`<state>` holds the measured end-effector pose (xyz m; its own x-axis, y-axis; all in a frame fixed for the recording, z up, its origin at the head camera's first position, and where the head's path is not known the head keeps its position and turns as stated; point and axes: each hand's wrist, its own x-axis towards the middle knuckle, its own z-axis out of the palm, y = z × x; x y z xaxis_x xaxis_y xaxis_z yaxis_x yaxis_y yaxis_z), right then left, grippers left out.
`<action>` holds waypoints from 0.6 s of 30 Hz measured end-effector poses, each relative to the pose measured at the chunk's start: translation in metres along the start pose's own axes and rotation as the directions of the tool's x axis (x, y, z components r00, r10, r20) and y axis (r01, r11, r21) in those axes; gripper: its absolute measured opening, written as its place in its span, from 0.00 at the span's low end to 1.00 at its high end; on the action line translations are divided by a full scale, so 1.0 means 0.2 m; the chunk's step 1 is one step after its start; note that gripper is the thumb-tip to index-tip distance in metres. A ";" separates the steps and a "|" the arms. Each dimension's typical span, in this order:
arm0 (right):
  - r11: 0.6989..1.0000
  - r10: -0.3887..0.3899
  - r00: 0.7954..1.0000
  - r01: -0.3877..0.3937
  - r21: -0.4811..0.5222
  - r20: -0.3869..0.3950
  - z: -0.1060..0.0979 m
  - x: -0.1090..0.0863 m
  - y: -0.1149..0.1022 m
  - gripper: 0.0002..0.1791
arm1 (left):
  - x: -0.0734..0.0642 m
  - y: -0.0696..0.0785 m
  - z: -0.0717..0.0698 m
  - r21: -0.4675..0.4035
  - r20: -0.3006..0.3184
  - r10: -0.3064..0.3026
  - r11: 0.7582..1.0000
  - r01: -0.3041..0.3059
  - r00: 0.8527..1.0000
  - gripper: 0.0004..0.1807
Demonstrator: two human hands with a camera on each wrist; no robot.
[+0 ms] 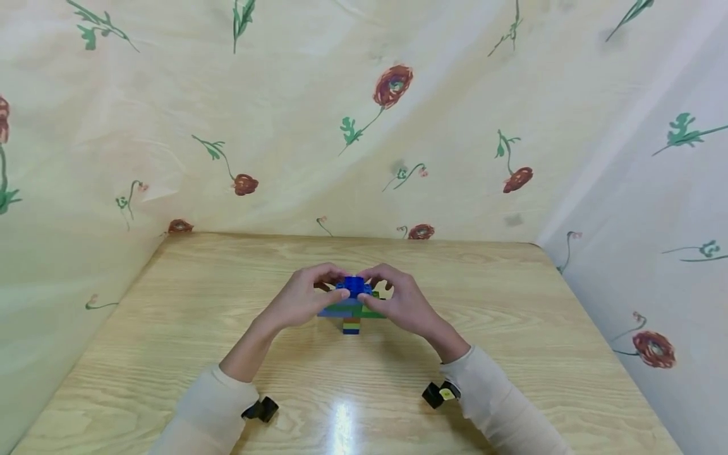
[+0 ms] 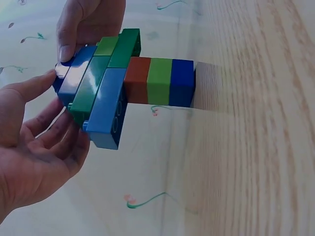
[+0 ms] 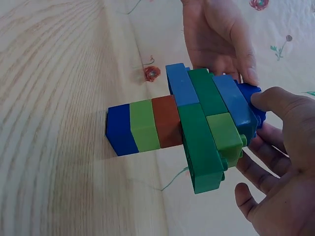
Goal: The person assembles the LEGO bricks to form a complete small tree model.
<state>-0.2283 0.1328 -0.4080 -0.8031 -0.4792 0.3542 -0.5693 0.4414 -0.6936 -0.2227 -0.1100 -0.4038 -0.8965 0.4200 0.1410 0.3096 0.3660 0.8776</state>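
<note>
A model of toy building bricks stands upright on the table (image 1: 352, 373). Its narrow column has a dark blue brick (image 2: 182, 83) at the bottom, then a lime one (image 2: 159, 81) and an orange-red one (image 2: 137, 80). Wider layers spread above: a light blue brick (image 2: 106, 105) beside a green brick (image 3: 201, 142), then green and lime (image 3: 224, 132), then a blue brick (image 3: 235, 101). On top sits a small dark blue brick (image 1: 354, 285). My left hand (image 1: 301, 297) pinches this top brick from the left, thumb in front. From the right, my right hand (image 1: 404, 302) pinches it too.
Behind the wood-grain table hangs a pale flowered cloth (image 1: 296, 126), which also lines both sides. Black wrist devices (image 1: 261, 409) show at both of the person's light sleeves (image 1: 210, 404). A bright glare spot lies on the near tabletop.
</note>
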 end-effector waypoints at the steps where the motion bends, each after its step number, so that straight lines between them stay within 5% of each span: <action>1: 1.000 -0.006 1.000 0.006 -0.010 -0.008 0.00 0.01 0.00 0.19 | 0.01 -0.01 0.00 -0.002 -0.016 -0.007 1.000 0.007 1.000 0.15; 8: 0.999 -0.014 0.995 0.011 -0.032 -0.099 0.04 0.03 0.06 0.25 | 0.06 -0.04 0.02 0.065 -0.113 -0.005 0.998 0.012 0.994 0.17; 13: 1.000 0.012 0.985 -0.010 0.013 -0.171 0.06 0.06 0.11 0.21 | 0.09 -0.06 0.02 0.117 -0.118 0.006 0.993 0.008 0.993 0.21; 18: 0.998 0.041 0.988 -0.031 0.063 -0.152 0.06 0.07 0.15 0.20 | 0.13 -0.09 0.01 0.124 -0.097 -0.002 0.992 0.014 0.995 0.22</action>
<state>-0.2549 0.1289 -0.4312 -0.8429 -0.3400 0.4170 -0.5317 0.4075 -0.7424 -0.2506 -0.1043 -0.4159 -0.9235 0.3367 0.1836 0.3343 0.4721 0.8157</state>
